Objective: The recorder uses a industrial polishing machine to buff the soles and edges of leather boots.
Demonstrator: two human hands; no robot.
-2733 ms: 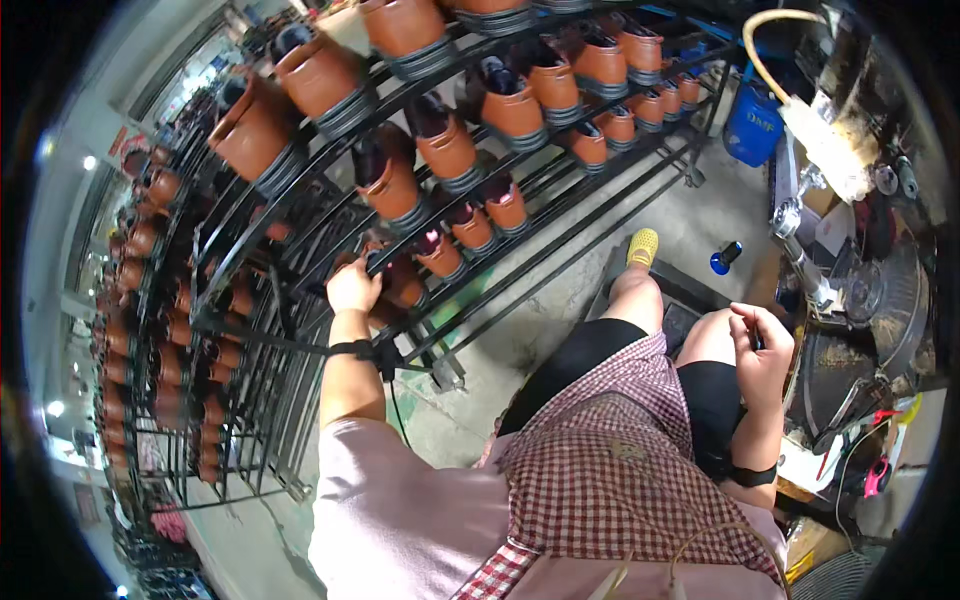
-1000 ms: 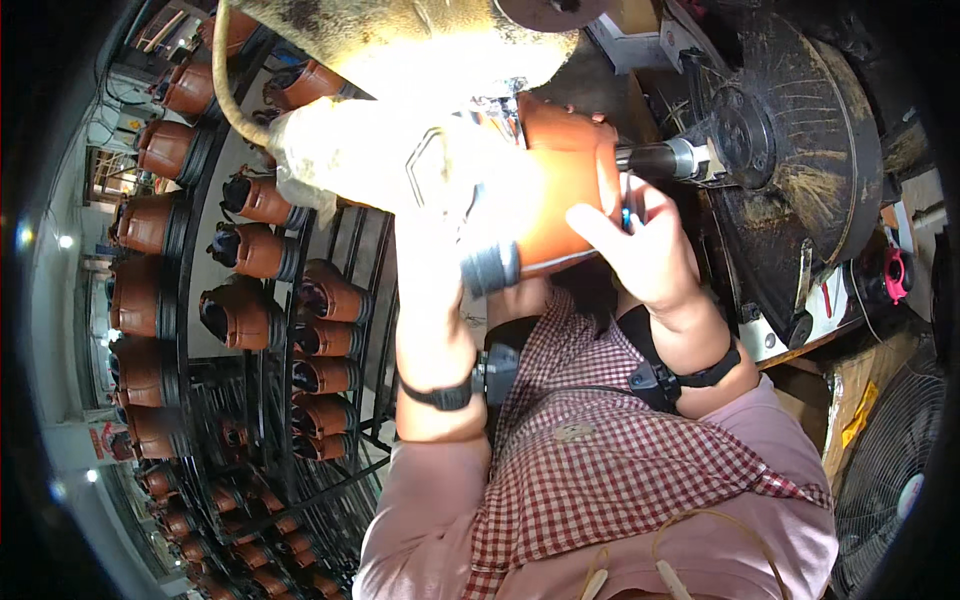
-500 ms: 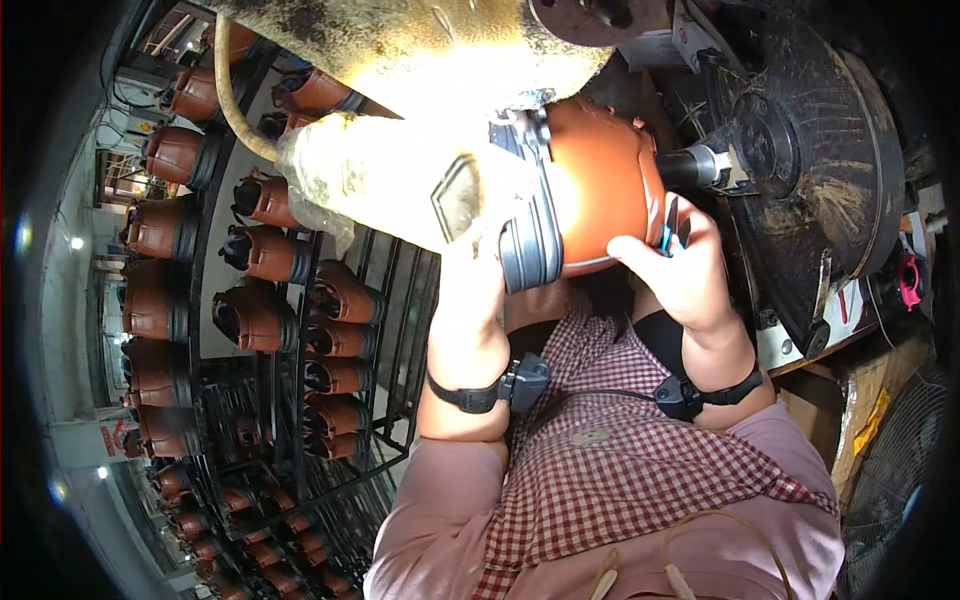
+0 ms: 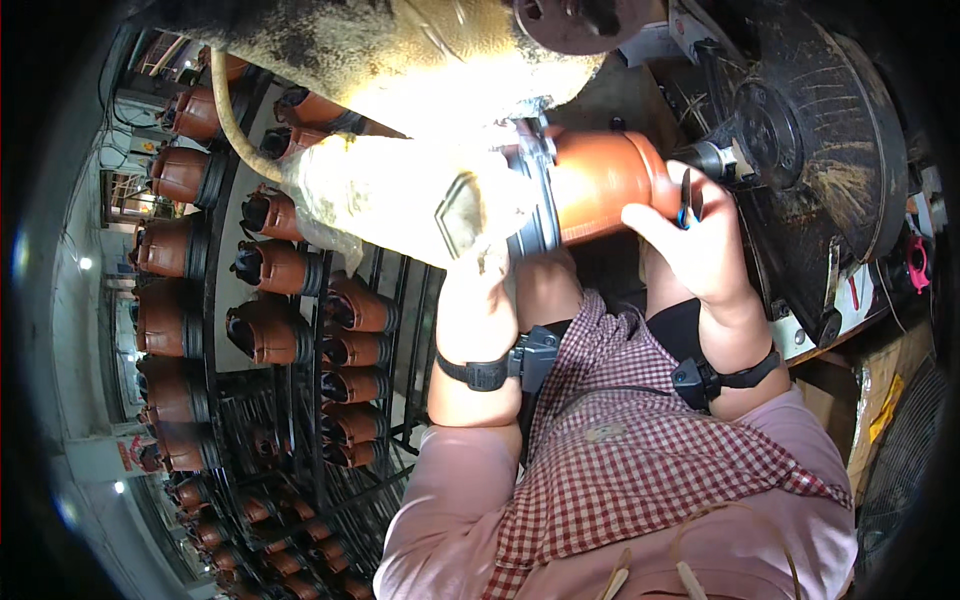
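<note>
The left hand reaches up to the dark-banded open end of the terracotta pot; its fingers are hidden behind a pale, clay-smeared cloth sleeve that comes off the machine, so whether this grip is spread or pressed together cannot be told. The right hand has its grip wrapped over the pot's narrow closed end, fingers curled against the clay and pinching a small dark blue tool at the fingertips.

The pot lies on its side, held between the two hands. Its closed end meets a metal spindle that juts from the large dark disc to the right of the pot. Directly above the pot hangs the machine's dirty cream-coloured housing.

Below the pot, each wrist carries a black strap with a small black device: the left strap and the right strap. Further below the pot come pink sleeves and a red-and-white checked apron over the person's lap.

Left of the pot stands a black metal rack filled with many similar terracotta pots lying on their sides, each with a dark band at its mouth. Far right of the pot, a pink object sits at the edge of the surface beside the disc.
</note>
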